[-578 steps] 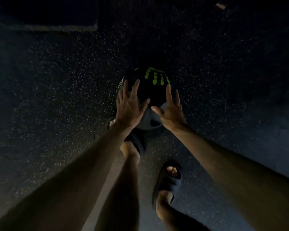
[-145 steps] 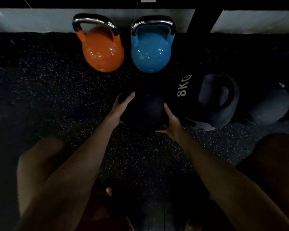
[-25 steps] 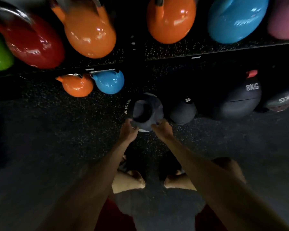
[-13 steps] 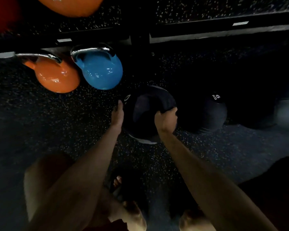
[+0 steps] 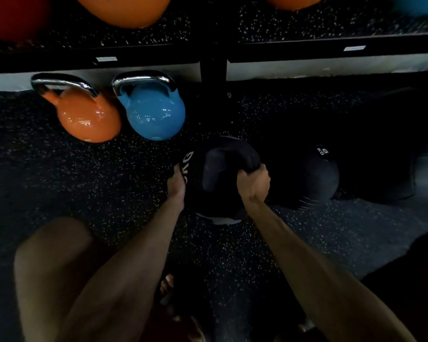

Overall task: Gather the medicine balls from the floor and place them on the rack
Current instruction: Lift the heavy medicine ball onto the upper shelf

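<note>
both arms reach down to the medicine ball (image 5: 218, 183) on the floor (image 5: 97, 183) below the rack (image 5: 213, 67). the right hand (image 5: 253, 180) curls round its grip; the left hand (image 5: 176, 181) presses flat against its left side.

— Where was the medicine ball (image 5: 218, 186)?
— Just left of the second ball (image 5: 309, 178), over the floor (image 5: 97, 183).
— The kettlebells?
— Farther and left: left kettlebell (image 5: 84, 117) beside right kettlebell (image 5: 155, 113), below the rack shelf (image 5: 294, 49).

Gym, speckled rubber floor (image 5: 84, 188), kettlebells (image 5: 156, 114), weight rack (image 5: 213, 53), medicine balls (image 5: 307, 178)
</note>
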Demonstrator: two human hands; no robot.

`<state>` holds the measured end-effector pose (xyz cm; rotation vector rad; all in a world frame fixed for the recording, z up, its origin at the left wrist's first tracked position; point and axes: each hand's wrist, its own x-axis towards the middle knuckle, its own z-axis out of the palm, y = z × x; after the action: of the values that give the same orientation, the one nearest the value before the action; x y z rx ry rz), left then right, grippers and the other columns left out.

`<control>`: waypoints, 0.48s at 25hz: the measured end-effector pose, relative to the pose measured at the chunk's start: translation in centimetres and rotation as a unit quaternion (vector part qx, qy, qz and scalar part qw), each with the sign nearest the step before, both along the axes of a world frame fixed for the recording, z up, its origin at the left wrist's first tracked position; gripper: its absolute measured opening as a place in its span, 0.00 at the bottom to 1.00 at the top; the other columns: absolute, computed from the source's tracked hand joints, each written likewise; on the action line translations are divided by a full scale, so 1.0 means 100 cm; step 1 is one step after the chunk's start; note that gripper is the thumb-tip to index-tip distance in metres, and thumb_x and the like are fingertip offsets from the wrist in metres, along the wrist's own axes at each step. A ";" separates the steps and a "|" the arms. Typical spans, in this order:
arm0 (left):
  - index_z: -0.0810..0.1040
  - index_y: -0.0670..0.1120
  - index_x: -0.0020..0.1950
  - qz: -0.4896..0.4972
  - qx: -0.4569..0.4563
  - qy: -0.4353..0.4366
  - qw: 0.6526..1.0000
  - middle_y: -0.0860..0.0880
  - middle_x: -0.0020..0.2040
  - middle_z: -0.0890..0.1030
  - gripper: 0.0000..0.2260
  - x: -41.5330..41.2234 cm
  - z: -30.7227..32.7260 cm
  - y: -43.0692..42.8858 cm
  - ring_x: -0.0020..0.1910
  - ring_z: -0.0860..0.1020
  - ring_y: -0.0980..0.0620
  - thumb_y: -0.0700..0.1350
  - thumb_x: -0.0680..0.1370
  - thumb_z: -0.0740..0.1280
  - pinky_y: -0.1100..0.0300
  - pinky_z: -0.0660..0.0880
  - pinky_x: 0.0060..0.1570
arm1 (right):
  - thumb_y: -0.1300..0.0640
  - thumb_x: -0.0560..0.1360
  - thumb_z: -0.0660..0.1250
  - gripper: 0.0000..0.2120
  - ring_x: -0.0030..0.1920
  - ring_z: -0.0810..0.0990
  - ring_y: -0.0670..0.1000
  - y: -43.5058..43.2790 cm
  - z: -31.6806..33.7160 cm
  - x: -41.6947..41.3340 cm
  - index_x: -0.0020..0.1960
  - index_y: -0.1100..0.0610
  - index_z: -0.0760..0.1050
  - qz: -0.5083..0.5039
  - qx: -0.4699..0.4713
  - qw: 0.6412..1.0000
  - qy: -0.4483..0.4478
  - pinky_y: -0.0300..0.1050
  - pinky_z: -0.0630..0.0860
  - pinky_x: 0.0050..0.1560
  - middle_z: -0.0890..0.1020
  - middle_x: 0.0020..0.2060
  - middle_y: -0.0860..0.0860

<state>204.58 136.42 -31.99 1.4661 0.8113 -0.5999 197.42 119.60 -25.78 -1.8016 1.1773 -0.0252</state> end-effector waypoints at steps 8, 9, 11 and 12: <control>0.77 0.38 0.65 0.028 0.156 -0.031 0.987 0.40 0.61 0.80 0.31 -0.029 0.029 -0.023 0.57 0.80 0.39 0.64 0.80 0.57 0.48 0.78 0.59 | 0.60 0.71 0.70 0.08 0.48 0.84 0.59 -0.052 -0.010 0.008 0.49 0.59 0.79 0.077 0.101 0.992 -0.014 0.55 0.81 0.53 0.84 0.45 0.55; 0.77 0.38 0.65 0.005 0.184 -0.044 0.982 0.39 0.62 0.80 0.33 -0.028 0.030 -0.024 0.57 0.80 0.39 0.66 0.79 0.56 0.47 0.78 0.59 | 0.62 0.71 0.70 0.06 0.50 0.84 0.61 -0.058 -0.015 0.005 0.48 0.58 0.79 0.067 0.122 0.990 -0.024 0.57 0.81 0.54 0.84 0.45 0.56; 0.76 0.38 0.67 -0.041 0.226 -0.062 0.971 0.39 0.63 0.79 0.35 -0.026 0.033 -0.029 0.58 0.79 0.39 0.68 0.79 0.56 0.47 0.77 0.60 | 0.63 0.72 0.69 0.08 0.52 0.83 0.61 -0.069 -0.024 0.001 0.51 0.60 0.80 0.065 0.138 0.988 -0.023 0.58 0.80 0.56 0.84 0.47 0.58; 0.75 0.39 0.68 -0.056 0.235 -0.071 0.968 0.38 0.63 0.79 0.34 -0.024 0.033 -0.030 0.59 0.79 0.39 0.67 0.79 0.56 0.46 0.76 0.61 | 0.60 0.71 0.69 0.12 0.53 0.83 0.61 -0.071 -0.023 0.001 0.54 0.61 0.80 0.065 0.134 0.989 -0.015 0.58 0.80 0.57 0.84 0.49 0.58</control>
<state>202.14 133.41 -28.69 1.9756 0.7934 -0.3933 197.53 112.47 -28.04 -1.6298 0.9900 0.1727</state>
